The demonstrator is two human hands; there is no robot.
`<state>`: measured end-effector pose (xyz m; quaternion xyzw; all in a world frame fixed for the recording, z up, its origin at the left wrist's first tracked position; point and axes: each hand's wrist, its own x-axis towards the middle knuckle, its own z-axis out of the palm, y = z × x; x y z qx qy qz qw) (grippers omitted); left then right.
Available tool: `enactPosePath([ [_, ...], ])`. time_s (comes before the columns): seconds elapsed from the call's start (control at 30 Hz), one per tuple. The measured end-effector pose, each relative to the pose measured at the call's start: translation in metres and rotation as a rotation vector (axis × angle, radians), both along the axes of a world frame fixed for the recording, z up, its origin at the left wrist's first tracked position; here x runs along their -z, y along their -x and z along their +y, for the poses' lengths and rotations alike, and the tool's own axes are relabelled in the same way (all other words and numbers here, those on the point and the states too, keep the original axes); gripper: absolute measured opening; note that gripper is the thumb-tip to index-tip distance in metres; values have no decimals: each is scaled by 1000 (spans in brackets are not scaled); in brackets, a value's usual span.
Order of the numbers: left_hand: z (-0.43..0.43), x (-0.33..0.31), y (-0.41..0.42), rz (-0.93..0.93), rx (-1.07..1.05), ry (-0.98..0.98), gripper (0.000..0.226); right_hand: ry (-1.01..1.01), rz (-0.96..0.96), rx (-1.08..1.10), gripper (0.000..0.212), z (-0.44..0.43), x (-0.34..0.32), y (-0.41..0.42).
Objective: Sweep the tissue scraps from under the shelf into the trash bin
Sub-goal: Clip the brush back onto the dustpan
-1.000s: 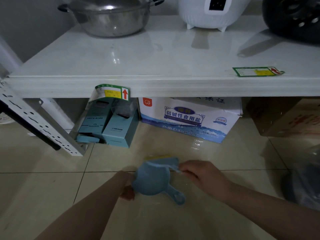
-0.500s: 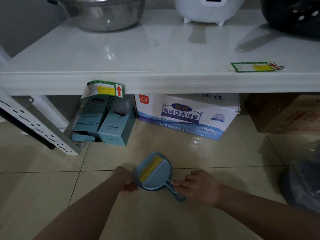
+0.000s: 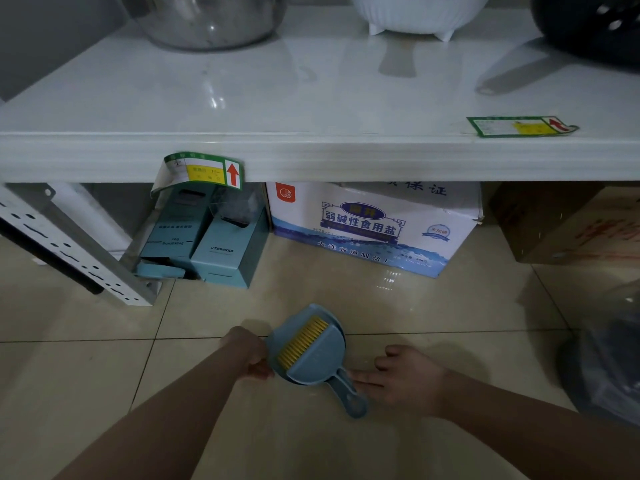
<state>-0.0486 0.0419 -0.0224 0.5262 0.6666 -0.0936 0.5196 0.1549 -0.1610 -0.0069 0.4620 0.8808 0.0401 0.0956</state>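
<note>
Head: salt box, teal boxes fill under-shelf space.

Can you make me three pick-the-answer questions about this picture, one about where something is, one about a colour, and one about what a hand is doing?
1. Where is the white and blue carton?
A. on top of the shelf
B. on the floor under the shelf
C. in a hand

2. What colour are the brush bristles?
A. yellow
B. red
C. black

3. What is the left hand doing?
A. resting flat on the floor
B. holding the edge of the blue dustpan
C. lifting the steel pot

Answers: 1 B, the carton stands on the tiles below the shelf edge. 2 A, the bristles show yellow against the pan. 3 B, its fingers are closed on the pan's left rim.
</note>
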Motion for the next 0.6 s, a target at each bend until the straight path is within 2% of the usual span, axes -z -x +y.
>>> enactPosePath([
  [0.13, -1, 2, 0, -20, -10, 16, 22, -18, 3, -38, 46, -8, 11, -1],
  [0.37, -4, 1, -3, -10, -16, -15, 22, -44, 26, -62, 30, -13, 6, 4],
  [0.6, -4, 0, -6, -12, -10, -24, 23, 47, 25, -49, 34, -11, 1, 16],
])
